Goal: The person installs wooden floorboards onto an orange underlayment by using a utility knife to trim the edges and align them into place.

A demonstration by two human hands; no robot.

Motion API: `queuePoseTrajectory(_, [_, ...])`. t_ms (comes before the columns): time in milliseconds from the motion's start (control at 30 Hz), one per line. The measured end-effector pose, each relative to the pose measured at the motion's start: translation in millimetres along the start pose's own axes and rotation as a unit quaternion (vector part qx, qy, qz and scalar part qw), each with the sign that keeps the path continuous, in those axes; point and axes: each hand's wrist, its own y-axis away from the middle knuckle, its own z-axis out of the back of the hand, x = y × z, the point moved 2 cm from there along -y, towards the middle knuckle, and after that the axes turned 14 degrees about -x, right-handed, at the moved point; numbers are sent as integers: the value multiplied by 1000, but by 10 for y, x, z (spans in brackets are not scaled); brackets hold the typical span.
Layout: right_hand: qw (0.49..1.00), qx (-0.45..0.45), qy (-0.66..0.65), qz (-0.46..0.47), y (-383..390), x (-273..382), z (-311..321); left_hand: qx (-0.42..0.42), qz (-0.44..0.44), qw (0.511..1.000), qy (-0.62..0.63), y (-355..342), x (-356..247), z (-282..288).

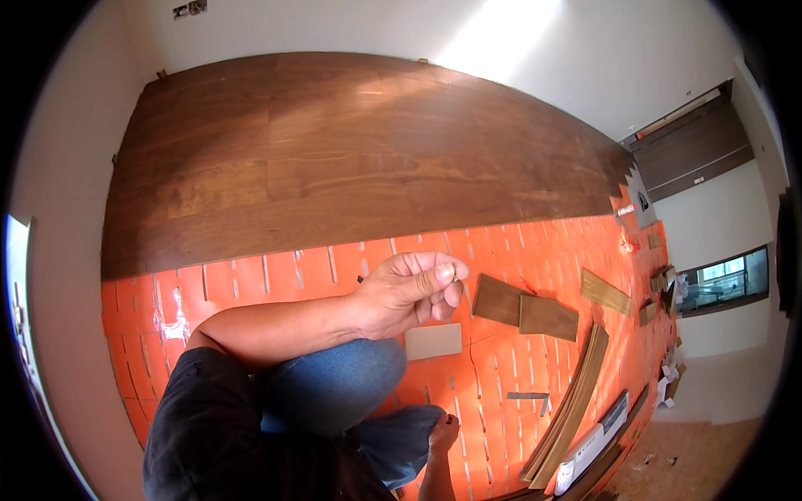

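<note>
My left hand (413,288) is raised over the orange underlay (334,265), near the edge of the laid brown plank floor (334,175). Its thumb and curled fingers press together around something small that I cannot make out. Lower down, beside my bent knee, my right hand (444,434) is curled like a fist; whatever it may hold is hidden. Under and right of my left hand lies a pale rectangular piece (433,341). Two short brown plank pieces (549,317) overlap to the right of it.
Another short plank (606,290) lies farther right. A metal square (528,396) rests on the underlay, left of a stack of long planks (568,409) and a white long box (591,442). Scattered offcuts (660,284) lie by the right wall. Small spacers (161,75) stand along the wall edge.
</note>
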Motion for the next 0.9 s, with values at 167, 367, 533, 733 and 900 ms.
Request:
queuePoseTrajectory(167, [1000,0,-5,-4,-21,36,34,7,7,1000,-6,-20,3,-39])
queuePoseTrajectory(367, [999,10,-3,41,-245,-441,-189,-20,-26,997,-68,-12,5,-8])
queuePoseTrajectory(533, [994,-2,-108,4,-495,-840,-218,1,-60,992,-108,85,-245,-139])
queuePoseTrajectory(733, [969,88,38,228,-468,-654,-384,-227,-226,920,-226,993,-1221,431])
queuePoseTrajectory(900, [923,99,45,369,-843,-539,-697,-481,-421,647,-415,2726,-2473,869])
